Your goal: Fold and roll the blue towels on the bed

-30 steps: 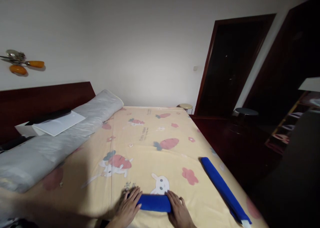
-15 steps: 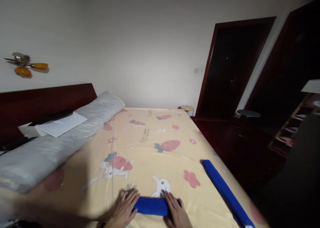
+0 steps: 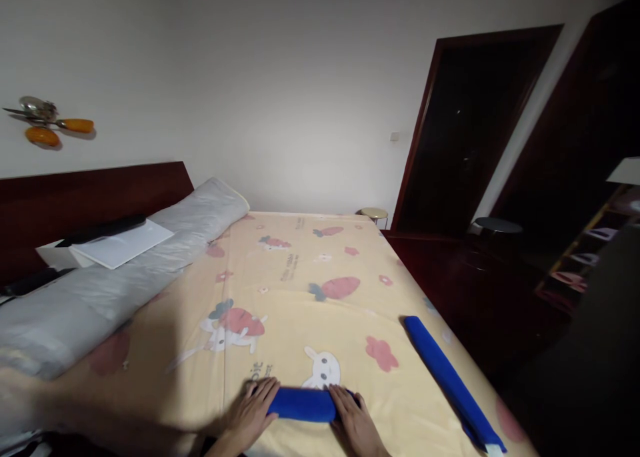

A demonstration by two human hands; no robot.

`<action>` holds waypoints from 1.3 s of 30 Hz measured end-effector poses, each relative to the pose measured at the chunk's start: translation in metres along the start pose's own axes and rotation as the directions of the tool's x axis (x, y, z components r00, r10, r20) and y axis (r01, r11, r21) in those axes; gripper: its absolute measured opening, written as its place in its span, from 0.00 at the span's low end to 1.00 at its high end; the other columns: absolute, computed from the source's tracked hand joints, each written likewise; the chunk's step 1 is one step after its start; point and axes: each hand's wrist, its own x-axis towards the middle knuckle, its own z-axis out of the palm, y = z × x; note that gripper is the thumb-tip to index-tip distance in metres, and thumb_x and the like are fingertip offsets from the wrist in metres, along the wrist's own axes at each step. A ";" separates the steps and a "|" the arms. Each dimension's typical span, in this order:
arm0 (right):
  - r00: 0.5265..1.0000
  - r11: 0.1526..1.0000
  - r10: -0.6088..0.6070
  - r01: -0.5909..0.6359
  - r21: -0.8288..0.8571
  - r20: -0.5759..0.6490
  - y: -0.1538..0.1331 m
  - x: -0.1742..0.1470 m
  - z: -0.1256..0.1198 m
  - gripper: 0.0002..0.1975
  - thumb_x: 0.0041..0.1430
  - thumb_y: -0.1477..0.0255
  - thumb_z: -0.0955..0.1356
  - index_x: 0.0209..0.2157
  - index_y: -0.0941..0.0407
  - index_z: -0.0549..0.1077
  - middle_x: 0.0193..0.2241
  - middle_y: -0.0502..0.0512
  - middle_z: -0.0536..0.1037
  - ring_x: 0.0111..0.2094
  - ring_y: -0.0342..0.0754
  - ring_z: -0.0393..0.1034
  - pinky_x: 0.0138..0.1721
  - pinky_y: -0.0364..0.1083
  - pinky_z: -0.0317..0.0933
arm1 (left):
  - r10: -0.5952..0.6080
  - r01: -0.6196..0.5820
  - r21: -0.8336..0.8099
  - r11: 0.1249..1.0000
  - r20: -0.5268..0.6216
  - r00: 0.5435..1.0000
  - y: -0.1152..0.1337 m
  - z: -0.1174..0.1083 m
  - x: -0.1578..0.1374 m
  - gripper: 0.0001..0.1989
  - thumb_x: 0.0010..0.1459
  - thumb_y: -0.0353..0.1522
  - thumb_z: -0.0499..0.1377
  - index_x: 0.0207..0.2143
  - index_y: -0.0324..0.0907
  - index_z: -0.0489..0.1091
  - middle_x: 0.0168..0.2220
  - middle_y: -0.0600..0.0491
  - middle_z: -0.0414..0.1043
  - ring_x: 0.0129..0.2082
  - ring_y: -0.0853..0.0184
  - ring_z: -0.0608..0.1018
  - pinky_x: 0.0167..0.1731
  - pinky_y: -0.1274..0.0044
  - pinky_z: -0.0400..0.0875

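At far left, fixed to the pale wall, a metal fitting (image 3: 37, 107) with two orange, rounded pieces. Below, a dark reddish-brown wooden headboard (image 3: 150, 177). Running diagonally in front of it, a long, puffy grey fabric bundle (image 3: 107, 310), with a thin, flat white rectangular sheet (image 3: 123, 243) lying on top. Further right, spread wide, a bed (image 3: 280, 297) in a cream cover printed with carrots, rabbits and flowers. Near the lower edge, the left hand (image 3: 255, 409), palm down, fingers nearly straight and laid over the left end of a short, flat blue cloth piece (image 3: 303, 403); underside hidden, so cannot tell how far closed or whether gripping. The blue piece itself lying crosswise on the bed, between both hands, just below a printed white rabbit. Over its right end, the right hand (image 3: 353, 413), fingers likewise extended, with thumb unclear; grip or mere touch, cannot tell. Beyond the bed's far edge, a pale round-topped stool (image 3: 374, 213). Along the bed's right side, apart from both hands, a long, narrow blue cloth strip (image 3: 450, 380), slanting, with a small white end piece (image 3: 494, 450) at the near tip. Further right, a dark wooden door (image 3: 480, 130), then a dark round-topped stool (image 3: 499, 225).
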 end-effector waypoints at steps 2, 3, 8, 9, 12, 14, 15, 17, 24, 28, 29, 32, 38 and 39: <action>1.000 1.000 0.012 -0.012 0.012 0.025 -0.002 0.000 -0.003 0.32 0.60 0.67 0.57 0.66 0.56 0.50 0.67 0.55 0.51 0.68 0.55 0.45 0.67 0.62 0.39 | -0.017 0.018 -0.009 1.000 0.018 1.000 0.002 -0.005 -0.003 0.33 0.59 0.34 0.53 0.66 0.47 0.49 0.68 0.54 0.48 0.68 0.61 0.53 0.67 0.61 0.46; 0.999 1.000 0.017 -0.017 0.016 0.031 -0.002 0.000 -0.005 0.33 0.60 0.67 0.57 0.66 0.56 0.50 0.67 0.55 0.51 0.68 0.55 0.45 0.67 0.62 0.39 | -0.021 0.022 -0.012 1.000 0.024 0.999 0.003 -0.006 -0.003 0.33 0.60 0.34 0.53 0.66 0.47 0.49 0.68 0.55 0.48 0.68 0.61 0.52 0.67 0.61 0.46; 0.998 0.998 0.056 -0.055 -0.011 0.026 0.000 0.000 -0.008 0.34 0.56 0.70 0.58 0.66 0.58 0.51 0.66 0.56 0.54 0.67 0.55 0.47 0.66 0.62 0.41 | -0.025 0.025 -0.016 1.000 0.032 0.999 0.005 -0.008 -0.002 0.33 0.60 0.35 0.52 0.66 0.47 0.48 0.68 0.55 0.48 0.68 0.61 0.52 0.67 0.61 0.45; 0.998 0.998 0.059 -0.059 -0.020 0.017 0.001 0.000 -0.007 0.35 0.56 0.70 0.58 0.66 0.57 0.51 0.66 0.57 0.54 0.67 0.55 0.47 0.66 0.62 0.41 | -0.025 0.025 -0.016 1.000 0.031 0.999 0.005 -0.008 -0.001 0.33 0.60 0.36 0.52 0.66 0.47 0.49 0.68 0.54 0.48 0.68 0.61 0.52 0.67 0.61 0.45; 0.998 0.997 0.066 -0.066 -0.039 0.001 0.003 0.000 -0.005 0.35 0.55 0.70 0.58 0.66 0.57 0.51 0.66 0.57 0.55 0.67 0.55 0.48 0.66 0.62 0.42 | -0.022 0.023 -0.015 1.000 0.022 1.000 0.003 -0.006 -0.001 0.32 0.60 0.35 0.52 0.66 0.48 0.49 0.68 0.55 0.49 0.68 0.61 0.53 0.67 0.60 0.45; 0.998 0.997 0.065 -0.065 -0.048 -0.003 0.004 0.000 -0.003 0.35 0.55 0.71 0.58 0.66 0.57 0.51 0.66 0.57 0.55 0.67 0.55 0.48 0.66 0.62 0.43 | -0.023 0.023 -0.017 1.000 0.016 1.000 0.002 -0.004 -0.001 0.32 0.60 0.35 0.52 0.66 0.48 0.50 0.68 0.55 0.50 0.68 0.61 0.54 0.67 0.60 0.45; 0.998 0.997 0.063 -0.064 -0.050 -0.005 0.005 0.000 -0.003 0.35 0.55 0.71 0.58 0.66 0.56 0.52 0.66 0.57 0.56 0.67 0.55 0.48 0.66 0.62 0.43 | -0.021 0.021 -0.017 1.000 0.008 1.000 0.002 -0.003 -0.001 0.32 0.60 0.35 0.53 0.66 0.48 0.50 0.68 0.55 0.51 0.67 0.61 0.54 0.67 0.60 0.46; 0.998 0.997 0.062 -0.062 -0.051 -0.008 0.006 0.001 -0.002 0.35 0.55 0.71 0.58 0.66 0.56 0.52 0.65 0.57 0.56 0.66 0.55 0.49 0.66 0.61 0.44 | -0.012 0.012 -0.014 1.000 -0.010 1.000 0.001 -0.001 -0.002 0.32 0.59 0.36 0.53 0.66 0.49 0.51 0.67 0.54 0.53 0.67 0.60 0.56 0.66 0.59 0.47; 0.996 0.994 0.093 -0.093 -0.054 -0.010 0.003 -0.002 -0.007 0.36 0.53 0.72 0.59 0.65 0.55 0.54 0.64 0.58 0.59 0.66 0.57 0.51 0.65 0.62 0.43 | 0.002 -0.002 -0.001 1.000 -0.044 0.999 0.001 -0.004 -0.003 0.32 0.57 0.35 0.54 0.64 0.50 0.53 0.65 0.51 0.58 0.64 0.57 0.61 0.65 0.57 0.49; 0.992 0.991 0.126 -0.125 -0.055 0.020 -0.005 -0.005 -0.018 0.37 0.50 0.72 0.59 0.65 0.55 0.55 0.64 0.57 0.59 0.66 0.57 0.50 0.65 0.61 0.41 | -0.043 0.043 0.005 0.999 -0.030 0.999 0.005 -0.006 -0.003 0.33 0.54 0.34 0.56 0.63 0.47 0.57 0.63 0.50 0.61 0.63 0.57 0.62 0.64 0.60 0.48; 0.991 0.991 0.129 -0.127 -0.048 0.027 -0.006 -0.006 -0.021 0.37 0.50 0.71 0.60 0.64 0.54 0.55 0.65 0.56 0.59 0.66 0.57 0.50 0.65 0.61 0.41 | -0.054 0.054 0.011 0.998 -0.031 0.998 0.006 -0.006 -0.002 0.33 0.52 0.33 0.56 0.62 0.47 0.58 0.62 0.50 0.62 0.62 0.57 0.62 0.64 0.61 0.49; 0.990 0.990 0.139 -0.138 -0.028 0.039 -0.010 -0.008 -0.030 0.38 0.48 0.70 0.61 0.63 0.53 0.58 0.65 0.55 0.59 0.65 0.57 0.50 0.65 0.61 0.40 | -0.076 0.077 0.025 0.997 -0.054 0.996 0.006 -0.004 -0.001 0.30 0.50 0.32 0.57 0.59 0.46 0.61 0.60 0.49 0.64 0.61 0.56 0.63 0.63 0.63 0.51; 0.991 0.991 0.136 -0.136 -0.011 -0.014 -0.009 -0.008 -0.029 0.35 0.46 0.71 0.62 0.60 0.55 0.63 0.63 0.58 0.62 0.64 0.58 0.54 0.64 0.61 0.42 | -0.100 0.100 0.006 0.995 -0.072 0.992 0.001 0.004 0.002 0.28 0.50 0.34 0.57 0.55 0.46 0.64 0.59 0.49 0.65 0.62 0.55 0.61 0.62 0.63 0.50; 0.991 0.991 0.135 -0.135 -0.016 -0.021 -0.008 -0.007 -0.028 0.35 0.45 0.72 0.62 0.59 0.55 0.64 0.63 0.58 0.62 0.64 0.58 0.54 0.64 0.62 0.43 | -0.103 0.103 0.004 0.995 -0.075 0.992 -0.001 0.005 0.003 0.27 0.50 0.34 0.57 0.55 0.46 0.64 0.58 0.49 0.65 0.62 0.56 0.61 0.62 0.63 0.49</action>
